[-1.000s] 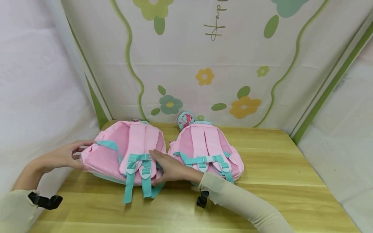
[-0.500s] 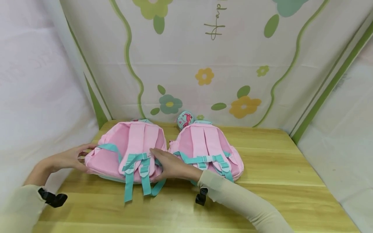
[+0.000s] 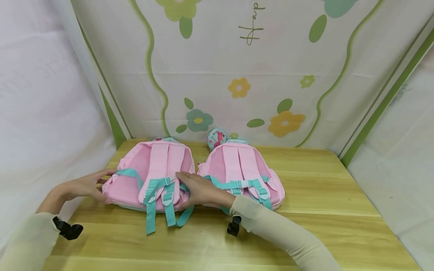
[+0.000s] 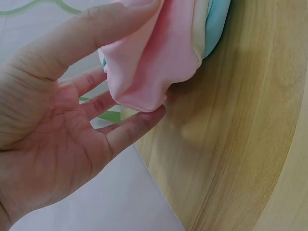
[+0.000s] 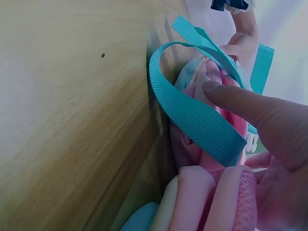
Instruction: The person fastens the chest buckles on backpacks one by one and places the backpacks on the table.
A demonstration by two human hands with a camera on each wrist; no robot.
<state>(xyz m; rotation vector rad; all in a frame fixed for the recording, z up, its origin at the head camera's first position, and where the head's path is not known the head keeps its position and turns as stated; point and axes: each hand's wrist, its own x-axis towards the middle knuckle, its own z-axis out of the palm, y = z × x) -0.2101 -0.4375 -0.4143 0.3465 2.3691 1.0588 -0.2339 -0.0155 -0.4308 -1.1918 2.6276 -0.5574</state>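
Observation:
Two pink backpacks lie side by side on the wooden table, shoulder straps facing up. My left hand (image 3: 86, 186) grips the outer lower corner of the left backpack (image 3: 137, 162). In the left wrist view the thumb is on one side of that pink corner (image 4: 156, 62) and the fingers are on the other. My right hand (image 3: 200, 190) holds the same backpack at its lower right side, between the two bags. Loose turquoise webbing (image 3: 150, 218) hangs from its straps onto the table. In the right wrist view a turquoise strap (image 5: 197, 115) loops beside my thumb.
The right backpack (image 3: 249, 162) lies close against my right hand, its turquoise chest strap buckled across. A small round patterned pouch (image 3: 216, 139) sits behind it. Flowered cloth (image 3: 203, 75) hangs behind the wooden table (image 3: 322, 188), and white cloth walls flank both sides.
The left hand has moved right, bringing the left backpack's outer corner inward and slightly away from me. The right hand has stayed almost in place. The right backpack has not visibly moved.

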